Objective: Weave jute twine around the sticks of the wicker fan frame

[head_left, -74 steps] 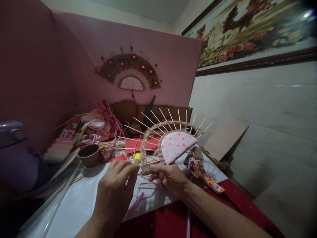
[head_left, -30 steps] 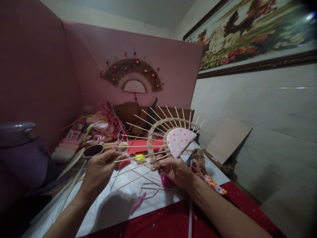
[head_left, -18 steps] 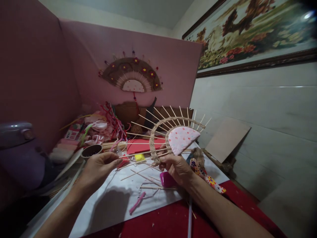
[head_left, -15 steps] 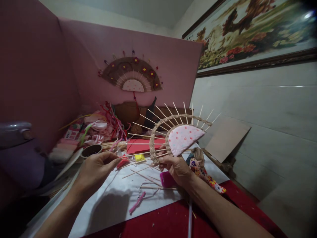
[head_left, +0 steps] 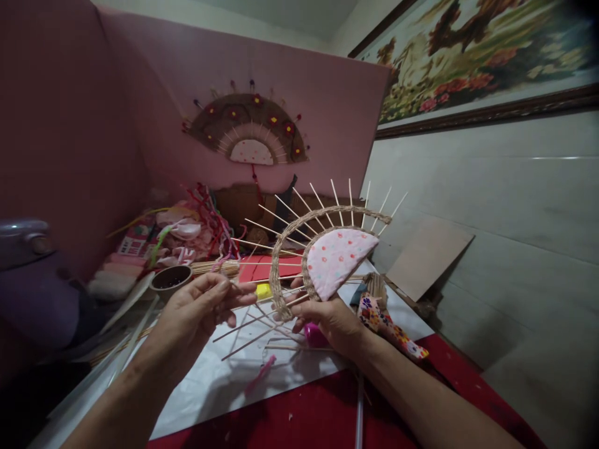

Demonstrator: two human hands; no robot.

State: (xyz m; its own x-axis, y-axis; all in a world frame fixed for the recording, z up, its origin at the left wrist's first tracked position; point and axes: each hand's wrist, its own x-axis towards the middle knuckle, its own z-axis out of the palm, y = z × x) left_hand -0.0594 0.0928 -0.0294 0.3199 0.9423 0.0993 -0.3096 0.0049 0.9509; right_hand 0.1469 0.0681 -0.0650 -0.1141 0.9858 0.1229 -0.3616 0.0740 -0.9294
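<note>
My right hand point(head_left: 330, 315) grips a half-round fan frame point(head_left: 276, 268) by its lower left part, holding it up above the table. Thin pale sticks radiate from the frame, with a band of brown twine woven across them. At its centre is a padded half-circle of pink spotted cloth point(head_left: 339, 259), edged in twine. Beside the lower left sticks is my left hand point(head_left: 201, 305), its thumb pressed to the bent fingers and the fingertips reaching among the stick ends. Whatever lies in that pinch is too small to make out.
White paper point(head_left: 187, 399) covers part of the red tabletop point(head_left: 299, 411), with loose sticks, a pink strip point(head_left: 262, 374) and a magenta object point(head_left: 316, 335) on it. Left stands a dark-filled cup point(head_left: 172, 279). Behind are a yellow block point(head_left: 263, 291), red card point(head_left: 253, 268) and a finished fan point(head_left: 248, 128) on the wall.
My left hand has left the stick tip it pinched and shifted right, closer to the twine band, with fingers reaching forward. The fan frame has moved slightly left and tilted.
</note>
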